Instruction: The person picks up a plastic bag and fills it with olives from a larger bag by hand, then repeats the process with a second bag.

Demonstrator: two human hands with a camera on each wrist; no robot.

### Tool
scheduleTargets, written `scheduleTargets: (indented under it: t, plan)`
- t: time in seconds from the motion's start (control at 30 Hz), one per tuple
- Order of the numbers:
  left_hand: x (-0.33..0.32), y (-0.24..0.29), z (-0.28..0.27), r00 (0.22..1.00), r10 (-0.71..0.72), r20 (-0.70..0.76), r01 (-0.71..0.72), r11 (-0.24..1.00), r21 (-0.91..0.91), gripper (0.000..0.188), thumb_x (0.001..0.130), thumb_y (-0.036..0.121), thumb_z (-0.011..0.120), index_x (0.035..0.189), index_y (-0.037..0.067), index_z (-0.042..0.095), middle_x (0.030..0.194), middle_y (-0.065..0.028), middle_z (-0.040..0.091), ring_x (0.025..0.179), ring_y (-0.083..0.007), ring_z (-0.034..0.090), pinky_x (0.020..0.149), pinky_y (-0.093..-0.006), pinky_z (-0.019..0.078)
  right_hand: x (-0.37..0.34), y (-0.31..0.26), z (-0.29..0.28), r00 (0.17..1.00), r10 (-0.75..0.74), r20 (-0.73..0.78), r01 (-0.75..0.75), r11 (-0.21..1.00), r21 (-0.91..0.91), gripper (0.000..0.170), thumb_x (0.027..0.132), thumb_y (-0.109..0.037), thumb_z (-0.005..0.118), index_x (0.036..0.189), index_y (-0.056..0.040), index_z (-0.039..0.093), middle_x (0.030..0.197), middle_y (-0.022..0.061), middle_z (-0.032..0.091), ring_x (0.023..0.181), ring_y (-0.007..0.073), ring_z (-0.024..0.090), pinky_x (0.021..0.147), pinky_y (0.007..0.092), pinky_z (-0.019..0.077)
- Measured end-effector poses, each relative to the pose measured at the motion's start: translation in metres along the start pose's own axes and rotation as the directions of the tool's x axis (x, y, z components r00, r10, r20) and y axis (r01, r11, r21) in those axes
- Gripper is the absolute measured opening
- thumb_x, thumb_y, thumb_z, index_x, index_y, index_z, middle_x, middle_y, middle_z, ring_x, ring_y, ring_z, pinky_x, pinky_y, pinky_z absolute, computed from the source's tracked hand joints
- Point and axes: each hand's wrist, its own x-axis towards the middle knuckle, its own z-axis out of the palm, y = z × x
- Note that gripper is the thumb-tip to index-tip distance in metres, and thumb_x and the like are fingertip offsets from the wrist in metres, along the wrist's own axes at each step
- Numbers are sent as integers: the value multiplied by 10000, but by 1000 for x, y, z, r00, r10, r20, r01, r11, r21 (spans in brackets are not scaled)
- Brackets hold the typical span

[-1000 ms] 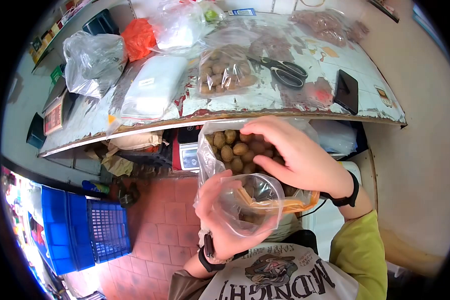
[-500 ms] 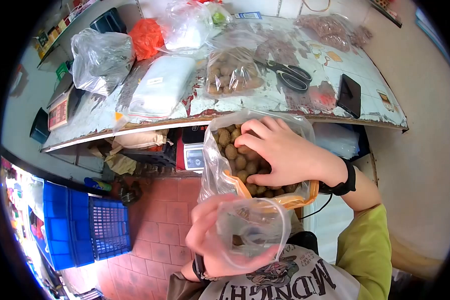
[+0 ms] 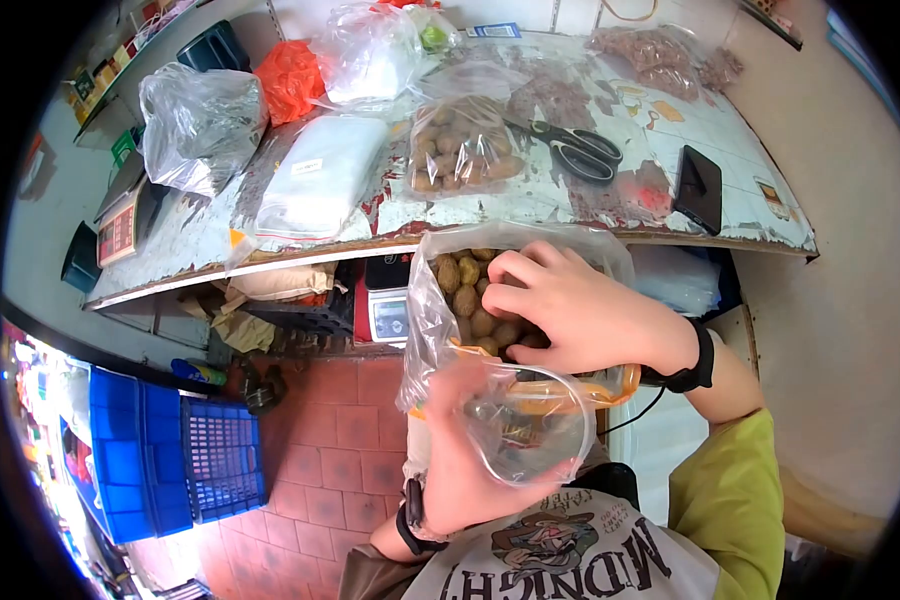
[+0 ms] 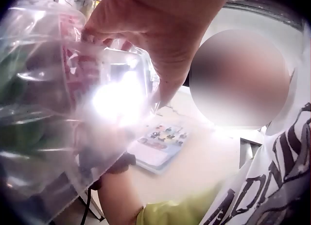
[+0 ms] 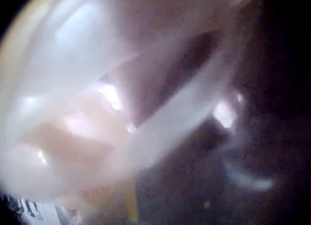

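A large clear plastic bag (image 3: 425,330) with an orange-edged band holds many brown, oval nuts (image 3: 465,300). My right hand (image 3: 595,310) reaches into its mouth, fingers and thumb bent around some of the nuts; the palm side is hidden. Nearer my body, my left hand (image 3: 470,460) grips a smaller clear plastic bag (image 3: 540,440), its round mouth spread wide just below the large bag. In the left wrist view, the left hand (image 4: 150,28) curls at the bright, glaring clear plastic. Blurred plastic fills the right wrist view.
A worn table (image 3: 370,215) lies ahead, bearing a bag of nuts (image 3: 465,150), black-handled scissors (image 3: 580,155), a phone (image 3: 698,190) and a stack of clear bags (image 3: 320,175). Under its edge sits a scale (image 3: 388,315). Blue crates (image 3: 135,450) stand at left.
My right hand has gone deeper into the large bag, fingers drawing in over the nuts. My left hand and the small bag dipped toward my body, then rose back near the large bag.
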Motion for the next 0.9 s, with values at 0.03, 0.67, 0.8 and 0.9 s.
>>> scheduleTargets:
  t: [0.03, 0.67, 0.8, 0.9]
  plan:
    - [0, -1, 1, 1000, -1, 2, 1, 1000, 0, 1124, 584, 126, 927, 1393, 71, 148, 1316, -175, 373, 1185, -280, 492, 997, -443, 445, 0, 1, -3, 1000, 1, -1, -1, 1000, 1, 399, 723, -206, 765, 1046, -81, 566, 1156, 99, 482, 1058, 341, 457, 924, 422, 424]
    - [6, -3, 0, 1000, -12, 7, 12, 997, -78, 1087, 575, 137, 934, 1375, 42, 204, 1277, -163, 397, 1148, -264, 505, 958, -420, 463, -3, 2, -1, 993, 47, 104, -40, 997, -66, 597, 642, -268, 805, 1163, -63, 599, 1214, 136, 471, 1013, 374, 492, 831, 454, 492]
    - [6, -6, 0, 999, -43, 29, 45, 994, -104, 1164, 550, 123, 941, 1413, 67, 161, 1297, -162, 408, 1178, -271, 500, 986, -432, 456, 3, -1, -1, 980, 119, 160, -103, 989, -103, 495, 664, -234, 780, 1104, -67, 628, 1180, 139, 480, 1009, 379, 519, 783, 458, 518]
    - [6, -5, 0, 1000, -16, 26, 18, 997, -70, 1159, 555, 118, 935, 1415, 64, 159, 1303, -166, 408, 1172, -273, 502, 994, -435, 445, 16, -7, 1, 958, 233, 167, -199, 960, -197, 435, 679, -223, 768, 1064, -78, 627, 1146, 130, 484, 982, 365, 545, 709, 447, 541]
